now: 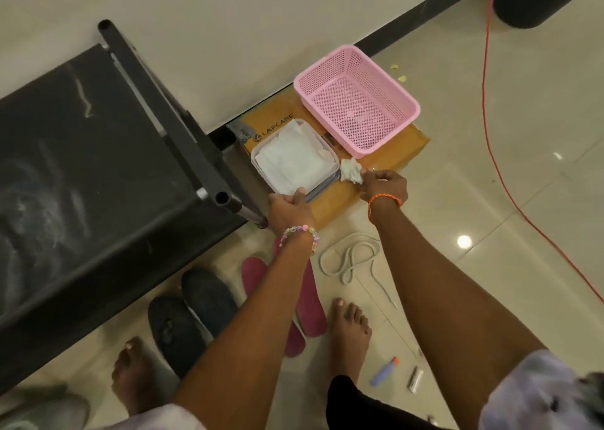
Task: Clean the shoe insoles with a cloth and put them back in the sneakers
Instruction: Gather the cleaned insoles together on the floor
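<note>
The right hand (pixel 385 186) pinches a crumpled white cloth (pixel 351 170) at its fingertips. The left hand (pixel 289 209) grips the near edge of a clear tub (pixel 261 163) full of white cloths. Beyond the fingers sits a pink basket (pixel 408 109) on a cardboard box (pixel 340 197). Two pink insoles (pixel 310 302) and dark sneakers (pixel 192 312) lie on the tile floor (pixel 490 201) below the wrists.

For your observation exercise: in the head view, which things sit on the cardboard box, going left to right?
Clear container of white cloths → crumpled cloth pinched in the right hand → pink basket.
</note>
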